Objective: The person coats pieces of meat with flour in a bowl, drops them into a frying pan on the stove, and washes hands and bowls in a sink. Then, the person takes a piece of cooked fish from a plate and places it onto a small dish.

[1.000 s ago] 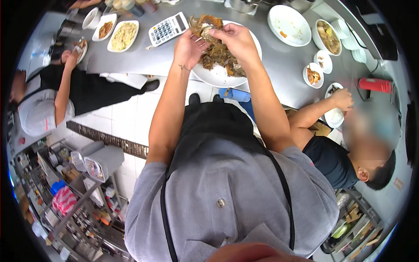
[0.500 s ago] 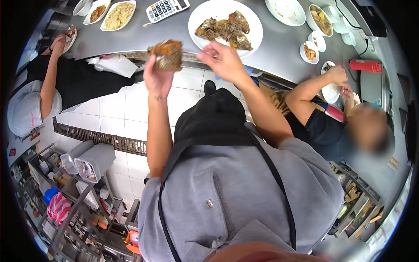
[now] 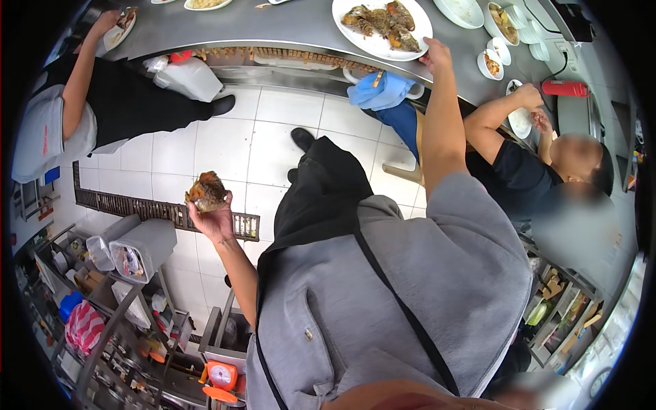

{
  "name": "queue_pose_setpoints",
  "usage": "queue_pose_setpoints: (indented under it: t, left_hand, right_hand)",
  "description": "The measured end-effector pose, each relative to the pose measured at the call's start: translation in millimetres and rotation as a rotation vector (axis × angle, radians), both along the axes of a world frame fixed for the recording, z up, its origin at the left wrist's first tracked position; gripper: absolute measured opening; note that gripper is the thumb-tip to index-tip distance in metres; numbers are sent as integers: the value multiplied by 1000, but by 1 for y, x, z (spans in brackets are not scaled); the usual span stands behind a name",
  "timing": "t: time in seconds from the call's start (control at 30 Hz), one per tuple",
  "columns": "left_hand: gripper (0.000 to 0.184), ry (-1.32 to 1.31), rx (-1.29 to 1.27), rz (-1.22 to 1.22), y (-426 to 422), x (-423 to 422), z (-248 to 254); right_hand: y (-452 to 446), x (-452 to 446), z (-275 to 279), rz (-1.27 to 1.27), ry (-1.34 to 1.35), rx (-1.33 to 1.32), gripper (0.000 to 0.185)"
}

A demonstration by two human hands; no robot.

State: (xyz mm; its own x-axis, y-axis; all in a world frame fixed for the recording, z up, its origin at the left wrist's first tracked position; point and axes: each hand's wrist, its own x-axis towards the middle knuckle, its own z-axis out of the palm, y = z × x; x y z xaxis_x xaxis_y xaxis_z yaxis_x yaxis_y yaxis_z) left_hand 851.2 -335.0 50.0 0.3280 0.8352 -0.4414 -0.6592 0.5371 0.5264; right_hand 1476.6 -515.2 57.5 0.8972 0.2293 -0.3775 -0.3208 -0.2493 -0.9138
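Observation:
My left hand [image 3: 214,220] is out over the floor on the left, closed around a piece of fried fish [image 3: 207,191], browned with an orange patch. At the counter, my right hand [image 3: 437,56] grips the near right rim of a large white plate [image 3: 350,42]. Several more browned pieces of fish [image 3: 383,24] lie on that plate. The fingers under the rim are partly hidden.
The steel counter [image 3: 273,29] carries white bowls [image 3: 490,65] on the right. One person eats from a plate [image 3: 519,123] there; another stands left in a black apron [image 3: 130,102]. Lower left are bins [image 3: 143,249], a rack and an orange scale [image 3: 222,376].
My left hand has swung down and back from the counter with the fish piece. My right hand has moved right, from over the plate to its rim. My body has turned and stepped back.

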Motion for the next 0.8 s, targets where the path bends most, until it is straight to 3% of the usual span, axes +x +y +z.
queue_pose_setpoints:
  t: [0.13, 0.2, 0.33, 0.47, 0.53, 0.67, 0.8]
  left_hand:
    - [57, -114, 5, 58, 19, -40, -3]
    - [66, -38, -15, 181, 29, -58, -7]
    - [62, -88, 41, 306, 48, -116, -29]
    - [61, -31, -57, 470, 59, -176, -52]
    - [60, 46, -82, 520, 68, -205, -57]
    - [60, 137, -118, 550, 91, -252, -72]
    - [59, 148, -156, 527, 105, -294, -96]
  right_hand:
    - [5, 11, -14, -47, -49, 19, 22]
    - [7, 10, -12, -96, -57, 11, 24]
    - [17, 5, -16, -328, -167, -43, 25]
    - [0, 31, -38, -353, -176, -48, 29]
    - [3, 17, -20, -413, -495, -624, 25]
    - [16, -33, 24, -336, -617, -760, 28]
    - [17, -31, 39, -38, -784, -1317, 33]
